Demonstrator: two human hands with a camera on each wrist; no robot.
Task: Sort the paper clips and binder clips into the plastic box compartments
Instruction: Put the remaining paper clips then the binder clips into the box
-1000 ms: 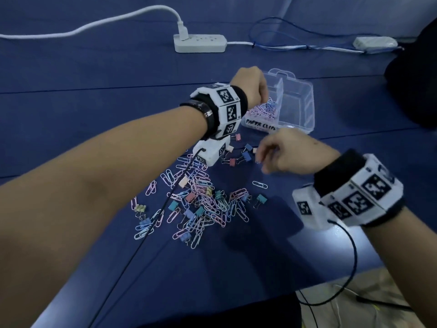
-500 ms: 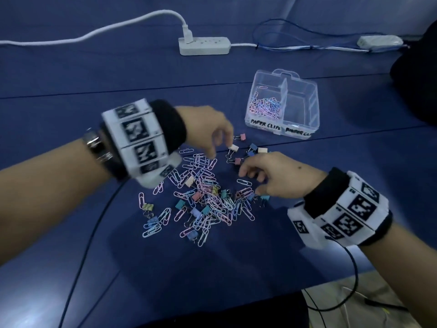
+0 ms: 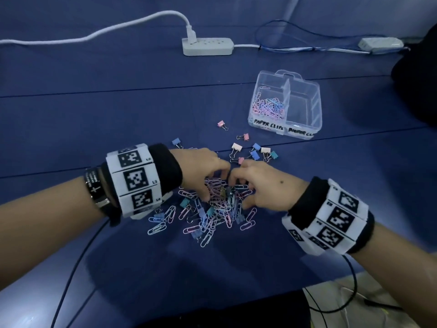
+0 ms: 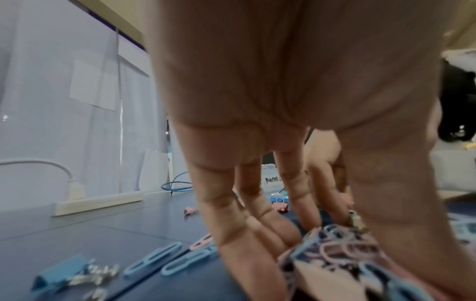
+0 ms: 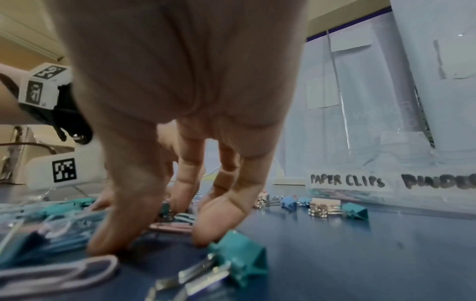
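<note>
A heap of pastel paper clips (image 3: 216, 204) mixed with small binder clips lies on the blue table. Both hands reach into it from either side. My left hand (image 3: 212, 185) claws down on the heap; in the left wrist view a bunch of clips (image 4: 335, 242) sits pinched between its thumb and fingers (image 4: 260, 220). My right hand (image 3: 238, 192) has its fingertips (image 5: 213, 228) spread on the table among clips, holding nothing. Loose binder clips (image 3: 254, 152) lie beyond the hands. The clear plastic box (image 3: 315, 110) has paper clips in its left compartment; its right one looks bare.
A white power strip (image 3: 207, 46) and its cords run along the back. A dark object (image 3: 416, 79) sits at far right. A teal binder clip (image 5: 239, 260) lies right by my right fingers. Wrist cables (image 3: 78, 268) trail off the front edge.
My left hand came back from the box down to the heap. My right hand moved left into the heap, and the clips are bunched tighter between the hands.
</note>
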